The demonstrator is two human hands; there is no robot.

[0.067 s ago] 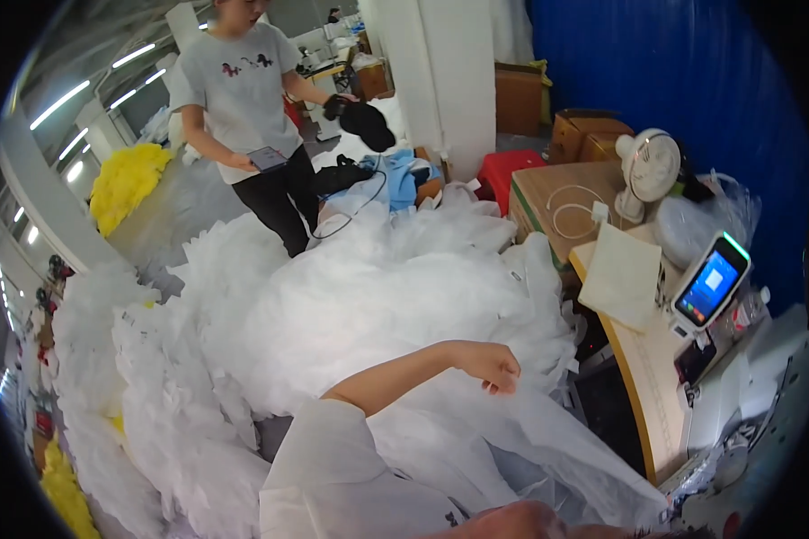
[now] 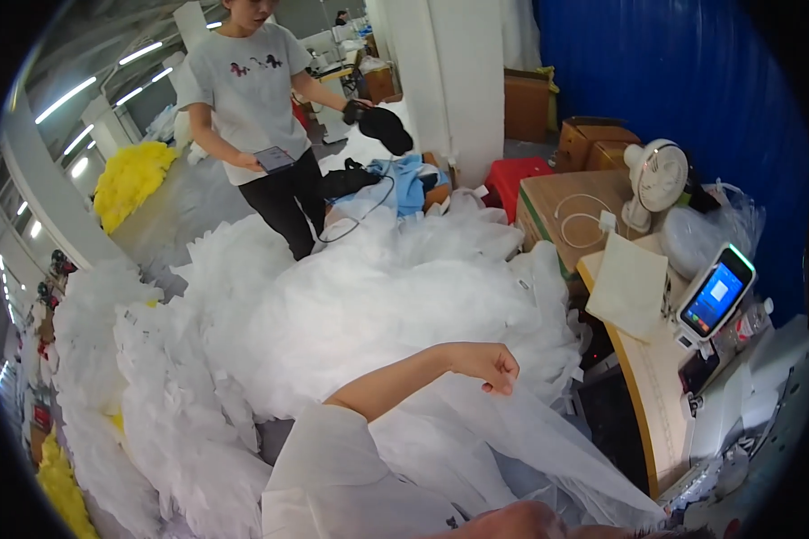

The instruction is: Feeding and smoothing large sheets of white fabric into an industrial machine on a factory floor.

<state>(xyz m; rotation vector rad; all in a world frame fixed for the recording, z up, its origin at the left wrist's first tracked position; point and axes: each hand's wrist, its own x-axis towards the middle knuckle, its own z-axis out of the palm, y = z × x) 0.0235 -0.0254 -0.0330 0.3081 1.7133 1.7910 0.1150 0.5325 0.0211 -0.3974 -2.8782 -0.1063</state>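
Note:
My left arm in a white short sleeve reaches across the lower middle. My left hand (image 2: 485,366) is closed, its fingers curled on a sheet of white tulle (image 2: 562,440). That sheer cloth slopes from beneath the hand down toward the machine at the lower right. Beyond the hand lies a large heap of white tulle (image 2: 377,301), with more piled at the left. My right hand does not show.
A person (image 2: 252,99) stands beyond the heap, holding a tablet (image 2: 274,159) and a black cap-like thing (image 2: 386,131) with a cable. At right, a table (image 2: 652,395) bears paper (image 2: 627,283) and a lit handheld screen (image 2: 717,289). A fan (image 2: 658,175) stands on a carton (image 2: 575,202).
The view has shifted slightly, so the background sits a little farther right and lower. The other person's black item has moved a bit to the right. My left hand stays almost where it was.

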